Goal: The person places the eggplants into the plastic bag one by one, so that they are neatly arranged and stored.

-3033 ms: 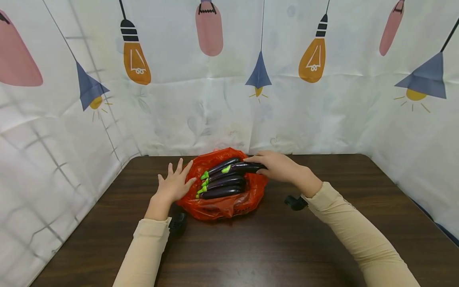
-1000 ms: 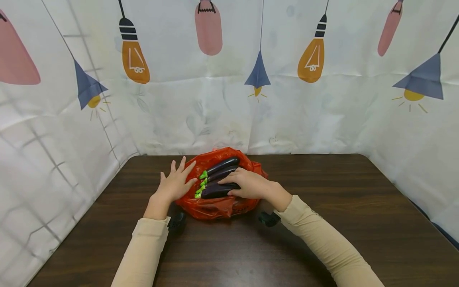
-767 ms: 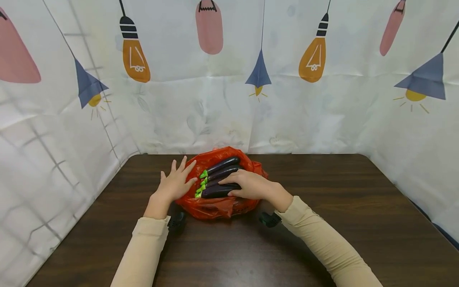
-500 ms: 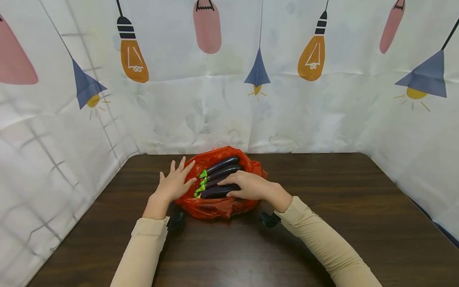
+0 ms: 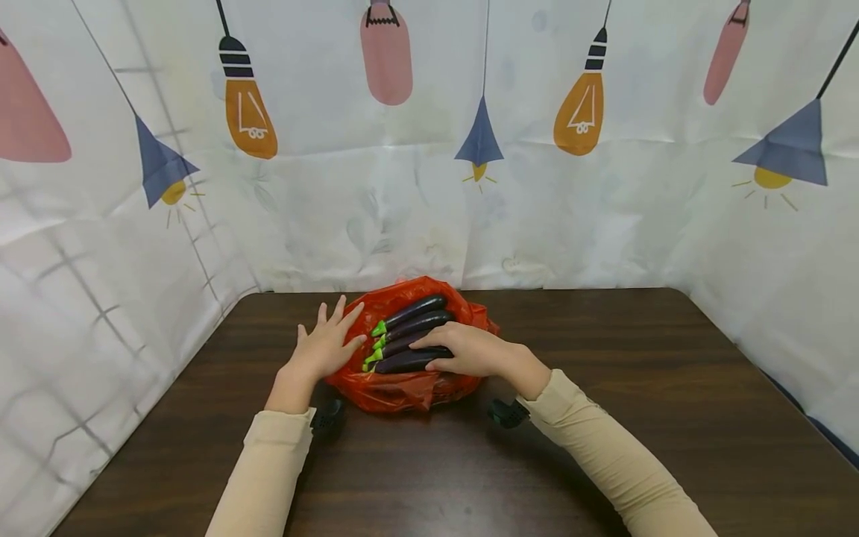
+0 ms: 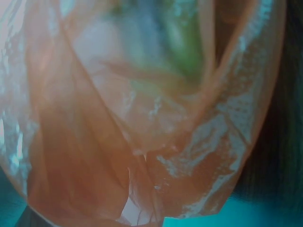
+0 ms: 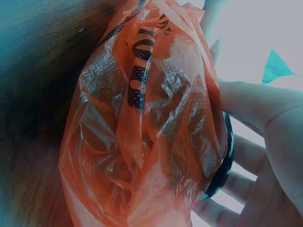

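Several dark purple eggplants (image 5: 416,322) with green stems lie side by side inside an open red plastic bag (image 5: 403,391) in the head view. At the bag's left rim, my left hand (image 5: 321,349) rests with straight, spread fingers. My right hand (image 5: 473,349) reaches in over the right rim, thumb and fingers about the right end of the front eggplant (image 5: 406,362). That hand hides the eggplants' right ends. The right wrist view shows the thumb (image 7: 253,101) and fingers on either side of a dark eggplant end (image 7: 222,170), beside the bag's wrinkled side. Only blurred bag film (image 6: 94,156) and green stems show in the left wrist view.
The bag stands toward the back of a dark brown wooden table (image 5: 416,477). White printed cloth (image 5: 416,209) with lamp and bulb drawings hangs behind and at both sides. A black wrist camera (image 5: 508,412) sits under the right wrist, another (image 5: 327,414) under the left.
Three seconds ago my right hand held an eggplant above the others; it has since moved down and left to the front eggplant. In the last second little has moved; the left hand stays put.
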The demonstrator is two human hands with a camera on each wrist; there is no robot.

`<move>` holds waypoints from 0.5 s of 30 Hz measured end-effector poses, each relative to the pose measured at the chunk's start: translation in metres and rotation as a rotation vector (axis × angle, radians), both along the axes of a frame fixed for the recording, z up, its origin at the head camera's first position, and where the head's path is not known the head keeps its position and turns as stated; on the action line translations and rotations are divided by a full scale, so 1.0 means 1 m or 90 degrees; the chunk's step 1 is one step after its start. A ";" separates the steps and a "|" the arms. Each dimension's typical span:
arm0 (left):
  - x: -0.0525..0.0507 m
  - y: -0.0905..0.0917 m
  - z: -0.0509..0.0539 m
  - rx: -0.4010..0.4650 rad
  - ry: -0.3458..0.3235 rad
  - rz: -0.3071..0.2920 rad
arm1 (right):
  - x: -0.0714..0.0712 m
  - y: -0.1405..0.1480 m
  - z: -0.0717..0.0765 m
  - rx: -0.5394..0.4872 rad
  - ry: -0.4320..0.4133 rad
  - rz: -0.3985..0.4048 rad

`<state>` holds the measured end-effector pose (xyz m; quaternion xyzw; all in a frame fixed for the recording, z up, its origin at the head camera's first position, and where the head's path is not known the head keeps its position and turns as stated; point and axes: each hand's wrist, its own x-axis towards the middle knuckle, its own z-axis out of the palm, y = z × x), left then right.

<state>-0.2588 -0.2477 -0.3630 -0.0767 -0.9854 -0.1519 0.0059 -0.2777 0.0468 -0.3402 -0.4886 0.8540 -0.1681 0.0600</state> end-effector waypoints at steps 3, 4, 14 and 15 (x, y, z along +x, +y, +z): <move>0.000 0.000 0.000 -0.001 0.000 -0.002 | 0.000 0.003 0.000 -0.004 0.003 -0.002; 0.000 0.000 0.000 0.001 0.001 -0.002 | 0.000 0.004 0.000 -0.006 0.005 -0.003; 0.000 0.000 0.002 0.006 0.008 -0.007 | 0.002 0.017 0.011 -0.029 0.022 -0.011; 0.000 0.000 0.003 0.007 0.009 -0.008 | 0.002 0.019 0.012 -0.030 0.019 -0.013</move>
